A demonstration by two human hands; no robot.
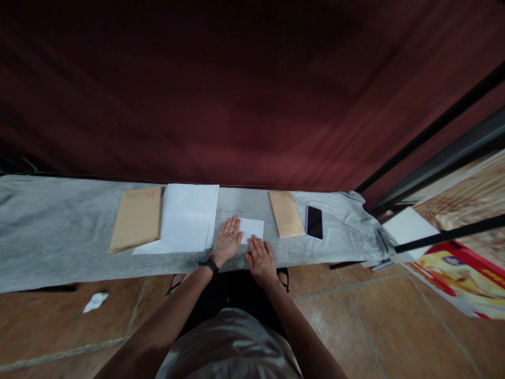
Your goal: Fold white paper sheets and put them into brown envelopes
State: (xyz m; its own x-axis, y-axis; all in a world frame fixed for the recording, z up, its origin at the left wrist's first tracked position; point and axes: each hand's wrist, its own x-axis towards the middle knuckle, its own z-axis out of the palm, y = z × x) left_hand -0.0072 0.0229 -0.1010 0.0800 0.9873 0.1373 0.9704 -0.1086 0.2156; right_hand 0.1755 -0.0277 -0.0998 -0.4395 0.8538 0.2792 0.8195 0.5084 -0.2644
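Both your grips, left hand (pixel 227 241) and right hand (pixel 262 261), lie flat, clasping nothing, over edges of the small white paper (pixel 253 227); press evenly.

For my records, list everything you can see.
Cloth: one, grey, middle
White sheets: several, white, left
Paper pile: one, tan, overlapping white sheets
Small paper: one, white, centre
Tan packet: one, tan, right
Phone: one, dark, beside tan packet
Backdrop: one, dark red, behind
Tiled floor: one, brown, below
Crumpled scrap: one, white, floor left
White panel: one, white, right
Printed carton: one, red and yellow, right
Patterned board: one, brown, right
Bars: several, black, right
Wristband: one, black, left wrist
Shirt: one, grey, bottom
Trousers: one, black, bottom
Left hand: one, bare, on small paper
Right hand: one, bare, on small paper
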